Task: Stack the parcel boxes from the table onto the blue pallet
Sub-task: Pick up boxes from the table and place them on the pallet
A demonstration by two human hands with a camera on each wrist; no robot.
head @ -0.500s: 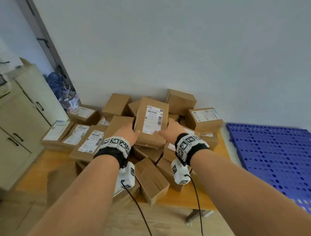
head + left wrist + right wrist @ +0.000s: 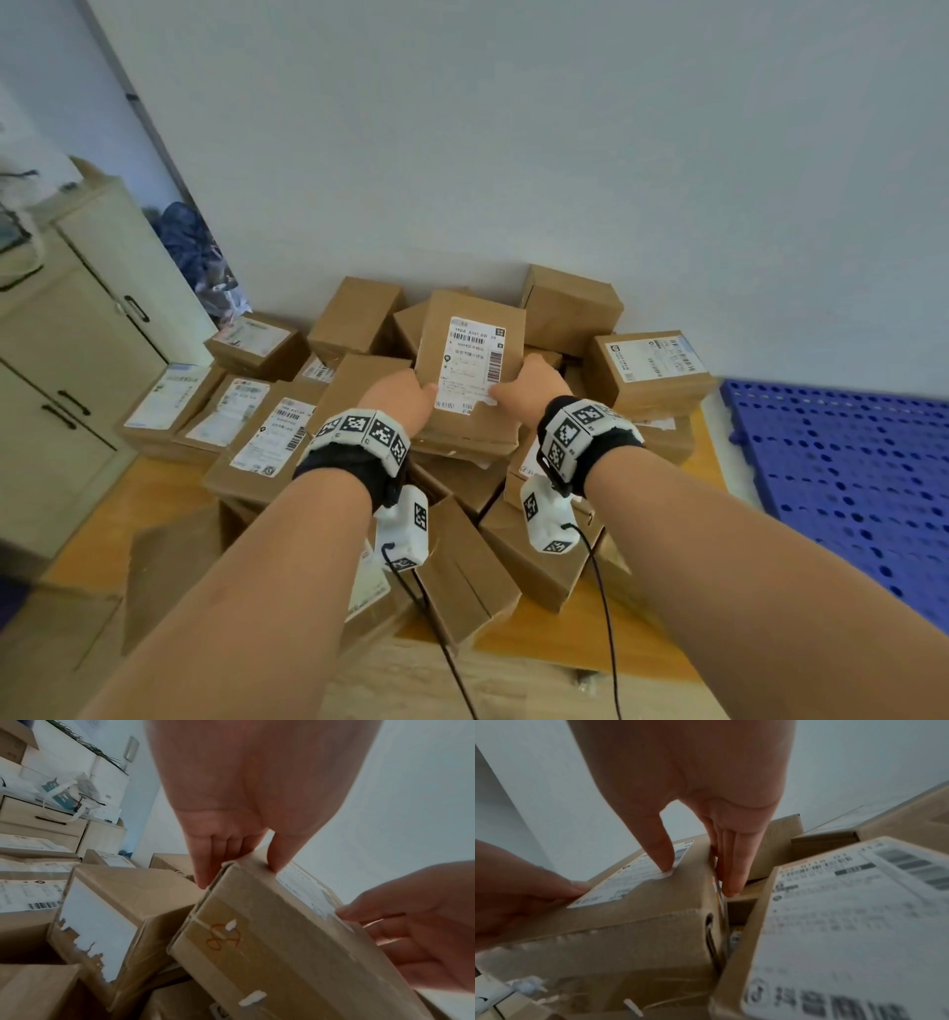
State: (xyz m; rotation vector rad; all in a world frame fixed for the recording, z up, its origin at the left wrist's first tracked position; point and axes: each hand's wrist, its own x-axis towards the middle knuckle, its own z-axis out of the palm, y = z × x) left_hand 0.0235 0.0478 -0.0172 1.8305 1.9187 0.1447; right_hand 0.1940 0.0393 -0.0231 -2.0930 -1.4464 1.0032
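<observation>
The wooden table (image 2: 662, 637) in front of me is sitting against the far wall, carrying a jumbled heap of brown parcel boxes (image 2: 462, 570). To its right, the blue pallet (image 2: 847, 473) is lying just beside it.

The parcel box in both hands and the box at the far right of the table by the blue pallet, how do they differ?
The held box is tilted, propped on the pile; the right-edge box sits flat. The held box's label runs upright toward the camera; the right-edge box's label runs sideways. Left hand and right hand grip the held box; nothing touches the right-edge box. Both are brown cardboard with white labels.
</observation>
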